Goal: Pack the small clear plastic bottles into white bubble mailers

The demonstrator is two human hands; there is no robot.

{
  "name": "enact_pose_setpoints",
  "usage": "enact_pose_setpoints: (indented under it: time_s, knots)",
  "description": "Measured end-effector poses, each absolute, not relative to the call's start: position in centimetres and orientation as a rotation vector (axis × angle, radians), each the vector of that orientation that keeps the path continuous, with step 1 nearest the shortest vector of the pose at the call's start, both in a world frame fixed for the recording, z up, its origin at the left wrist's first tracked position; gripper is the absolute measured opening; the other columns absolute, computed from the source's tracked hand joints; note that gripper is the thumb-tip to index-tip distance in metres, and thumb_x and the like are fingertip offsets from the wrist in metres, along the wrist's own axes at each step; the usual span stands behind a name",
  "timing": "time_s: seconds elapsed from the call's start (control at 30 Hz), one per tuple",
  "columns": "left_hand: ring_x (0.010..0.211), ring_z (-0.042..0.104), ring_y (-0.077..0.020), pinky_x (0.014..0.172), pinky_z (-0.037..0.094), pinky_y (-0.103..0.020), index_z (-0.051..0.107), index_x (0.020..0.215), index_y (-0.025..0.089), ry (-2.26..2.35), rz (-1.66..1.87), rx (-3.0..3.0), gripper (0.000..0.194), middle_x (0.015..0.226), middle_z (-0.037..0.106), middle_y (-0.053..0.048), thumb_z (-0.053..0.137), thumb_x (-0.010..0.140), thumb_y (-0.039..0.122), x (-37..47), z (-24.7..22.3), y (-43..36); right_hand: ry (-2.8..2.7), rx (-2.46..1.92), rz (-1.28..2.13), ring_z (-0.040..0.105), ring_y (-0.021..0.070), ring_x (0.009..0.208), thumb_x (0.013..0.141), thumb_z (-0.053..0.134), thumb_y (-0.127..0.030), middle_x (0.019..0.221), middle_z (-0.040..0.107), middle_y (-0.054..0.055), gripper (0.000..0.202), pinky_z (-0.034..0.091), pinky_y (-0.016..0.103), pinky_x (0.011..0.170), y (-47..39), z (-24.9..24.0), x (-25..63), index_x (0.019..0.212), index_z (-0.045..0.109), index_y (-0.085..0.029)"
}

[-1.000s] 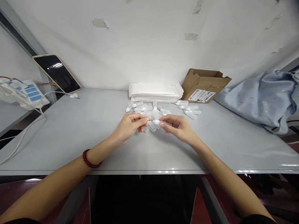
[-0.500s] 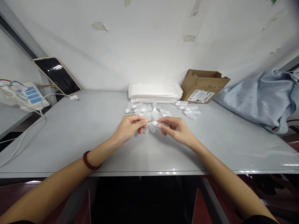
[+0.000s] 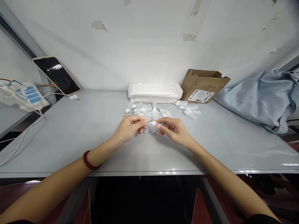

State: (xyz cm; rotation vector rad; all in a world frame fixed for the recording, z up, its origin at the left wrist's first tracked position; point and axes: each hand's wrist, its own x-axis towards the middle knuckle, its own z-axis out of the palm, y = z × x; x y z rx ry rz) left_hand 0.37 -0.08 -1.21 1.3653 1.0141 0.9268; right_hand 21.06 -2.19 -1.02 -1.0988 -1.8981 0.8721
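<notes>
Over the pile of small clear tubes with white caps, my two hands are close together. My right hand pinches a clear tube whose white cap points left. The fingertips of my left hand are pressed together just left of that cap; a thin string seems to be between them, too small to make out well. More tubes lie under and between the hands. A smaller group of similar tubes rests to the right of the pile.
White flat packets are stacked behind the pile. An open cardboard box stands at the back right, beside a light blue bag. A phone leans at the back left, near a white cable and a power strip.
My right hand has moved slightly left with the tube, bringing its white cap nearer to my left fingertips. My left hand has stayed in place.
</notes>
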Motion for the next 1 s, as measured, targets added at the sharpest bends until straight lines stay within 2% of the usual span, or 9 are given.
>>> enact_pose_setpoints:
  time_s: [0.4, 0.67, 1.0]
  knots:
    - [0.050, 0.048, -0.0083, 0.055, 0.041, -0.024, 0.066, 0.062, 0.015, 1.013, 0.936, 1.346, 0.024, 0.056, 0.056, 0.001, 0.069, 0.079, 0.032, 0.60, -1.35, -0.25, -1.901, -1.087, 0.868, 0.060, 0.0119, 0.056, 0.088, 0.058, -0.027, 0.066, 0.065, 0.001, 0.019, 0.044, 0.025, 0.054, -2.18, -1.09, 20.97, 0.098, 0.068, -0.014]
    - [0.049, 0.051, -0.0080, 0.053, 0.042, -0.026, 0.070, 0.070, 0.013, 0.966, 0.965, 1.231, 0.025, 0.074, 0.065, -0.005, 0.063, 0.083, 0.033, 0.48, -1.23, -0.11, -1.882, -1.102, 0.855, 0.062, 0.0131, 0.058, 0.088, 0.059, -0.034, 0.070, 0.066, 0.003, 0.024, 0.046, 0.027, 0.054, -2.19, -0.69, 21.14, 0.099, 0.068, -0.015]
    - [0.051, 0.051, -0.0070, 0.052, 0.040, -0.023, 0.067, 0.072, 0.014, 0.929, 0.928, 1.174, 0.020, 0.070, 0.060, -0.001, 0.067, 0.081, 0.032, 0.49, -1.05, -0.11, -1.868, -1.094, 0.854, 0.062, 0.0127, 0.057, 0.088, 0.059, -0.035, 0.074, 0.068, 0.003, 0.024, 0.047, 0.027, 0.056, -2.30, -0.45, 21.17, 0.099, 0.068, -0.015]
